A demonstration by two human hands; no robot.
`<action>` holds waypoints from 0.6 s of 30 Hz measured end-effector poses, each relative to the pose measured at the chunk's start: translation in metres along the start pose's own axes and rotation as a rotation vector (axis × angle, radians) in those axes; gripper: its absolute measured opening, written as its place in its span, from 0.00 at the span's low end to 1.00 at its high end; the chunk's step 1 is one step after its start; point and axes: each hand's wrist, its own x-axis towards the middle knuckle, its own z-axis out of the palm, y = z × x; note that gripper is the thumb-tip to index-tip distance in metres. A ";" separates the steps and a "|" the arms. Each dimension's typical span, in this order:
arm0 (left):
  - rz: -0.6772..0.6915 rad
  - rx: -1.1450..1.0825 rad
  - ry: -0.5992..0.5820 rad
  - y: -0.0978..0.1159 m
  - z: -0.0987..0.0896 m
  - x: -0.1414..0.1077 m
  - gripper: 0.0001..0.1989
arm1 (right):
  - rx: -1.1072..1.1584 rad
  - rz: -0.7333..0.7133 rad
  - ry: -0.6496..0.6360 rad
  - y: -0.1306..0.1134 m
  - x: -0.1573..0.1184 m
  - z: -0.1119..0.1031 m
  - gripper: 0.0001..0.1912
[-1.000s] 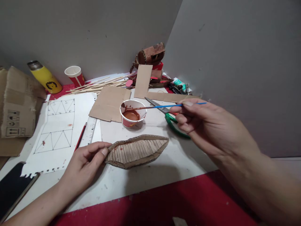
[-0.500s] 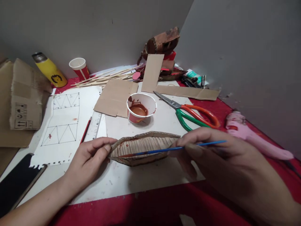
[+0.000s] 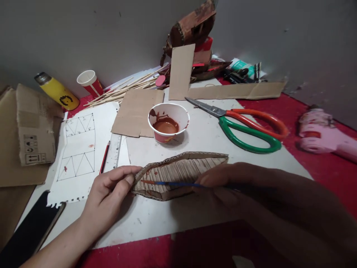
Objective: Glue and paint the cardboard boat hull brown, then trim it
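My left hand point(image 3: 113, 193) pinches the left tip of a small boat-shaped cardboard piece point(image 3: 178, 169), whose inner floor is lined with thin wooden strips. A few reddish-brown marks show near its left end. My right hand point(image 3: 237, 186) is closed round a blue paintbrush point(image 3: 175, 184), held low and nearly level over the strips. The brown-tipped bristles are at the left part of the floor; whether they touch it I cannot tell. Behind the boat shape stands a paper cup point(image 3: 169, 124) with brown paint inside and smears on its wall.
Scissors point(image 3: 237, 126) with orange and green handles lie right of the cup, a pink glue gun point(image 3: 318, 130) beyond. Cardboard pieces point(image 3: 139, 111) and wooden sticks point(image 3: 131, 87) lie behind. On the left are a drawn sheet point(image 3: 78, 149), a pencil point(image 3: 105, 157), a phone point(image 3: 30, 227) and a yellow bottle point(image 3: 57, 91).
My right hand has lowered and shifted slightly right, with the brush now flatter over the strips. The whole view has tilted and moved a little. My left hand keeps its hold.
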 end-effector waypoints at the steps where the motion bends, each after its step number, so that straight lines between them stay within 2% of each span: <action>1: 0.001 0.007 0.003 0.000 0.000 0.000 0.10 | -0.024 -0.043 -0.038 0.000 0.000 -0.001 0.11; 4: 0.012 0.032 0.015 0.001 0.000 0.001 0.10 | -0.060 -0.114 -0.134 0.001 -0.002 -0.004 0.15; 6: 0.021 0.042 0.025 0.002 0.000 0.000 0.10 | -0.057 -0.115 -0.112 0.002 -0.004 -0.005 0.15; 11: 0.024 0.012 0.039 -0.001 0.000 0.000 0.11 | -0.092 -0.228 -0.090 0.007 -0.008 -0.006 0.16; 18: 0.024 -0.015 0.052 0.000 0.001 0.000 0.11 | -0.158 -0.248 -0.059 0.008 -0.006 -0.001 0.11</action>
